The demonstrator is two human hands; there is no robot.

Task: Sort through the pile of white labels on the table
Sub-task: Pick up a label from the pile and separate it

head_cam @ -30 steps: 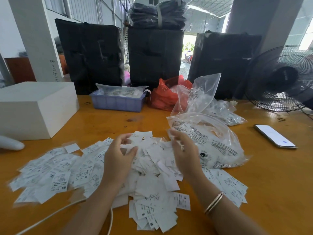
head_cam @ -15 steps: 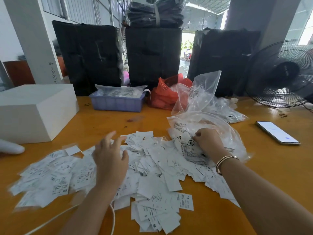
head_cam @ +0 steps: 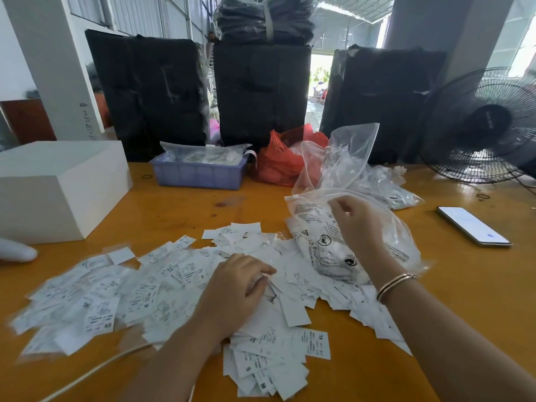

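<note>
From my remote feed, I am seeing a white cable [head_cam: 95,369] lying across the near edge of the orange counter [head_cam: 478,309]. Just beyond it, the pile of white labels [head_cam: 162,288] is sprawling across the counter's near middle, printed slips overlapping in a loose heap. The left hand [head_cam: 235,288] is resting palm-down on the middle of the pile, its fingers [head_cam: 261,269] curling and pressing close together onto the slips; whether they are pinching one I cannot tell. The right hand [head_cam: 358,224], a bracelet [head_cam: 394,285] circling its wrist, is hovering over a clear printed bag [head_cam: 327,245] lying at the pile's right edge, its fingers [head_cam: 338,204] bent and pinching at the bag's upper film. Well apart to the right, a phone [head_cam: 472,226] is lying face-up. To the left, a white box [head_cam: 58,187] is sitting on the counter. Farther back, a blue tray [head_cam: 200,175], a red bag [head_cam: 278,163] and more clear bags [head_cam: 351,161] are lining up, with a black fan [head_cam: 481,126] at far right and black wrapped bundles [head_cam: 261,94] standing behind.
</note>
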